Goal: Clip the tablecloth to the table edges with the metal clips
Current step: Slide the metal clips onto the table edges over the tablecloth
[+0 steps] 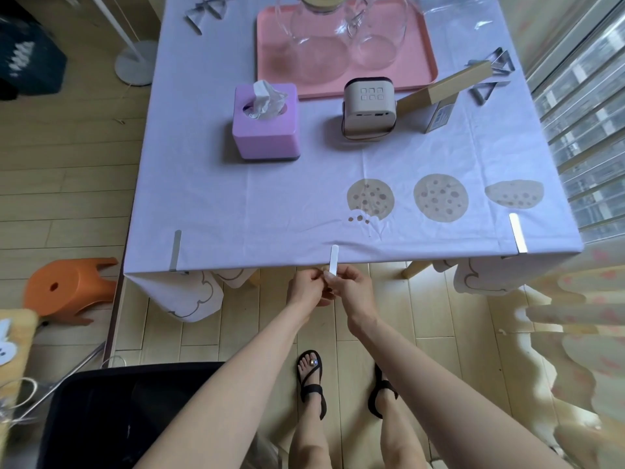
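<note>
Metal clip point(333, 260), pinched by right hand point(355, 287)

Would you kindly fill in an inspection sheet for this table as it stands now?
Surface: lilac tablecloth spread over the table, lightly creased, cookie prints near the front edge.
Job's things: left clip and right clip sit on the near edge; middle clip is being fitted; far-left spare clips and far-right spare clips lie loose.
Clutter: tissue box, pink tray with glass jugs, small cream device, cardboard box.
Grips: right hand pinches the middle clip's lower end; left hand has its fingers curled beside it, hold unclear.
Cables: nothing seen.
Surroundings: orange stool on its side, lamp base, black bin, wooden floor.
</note>
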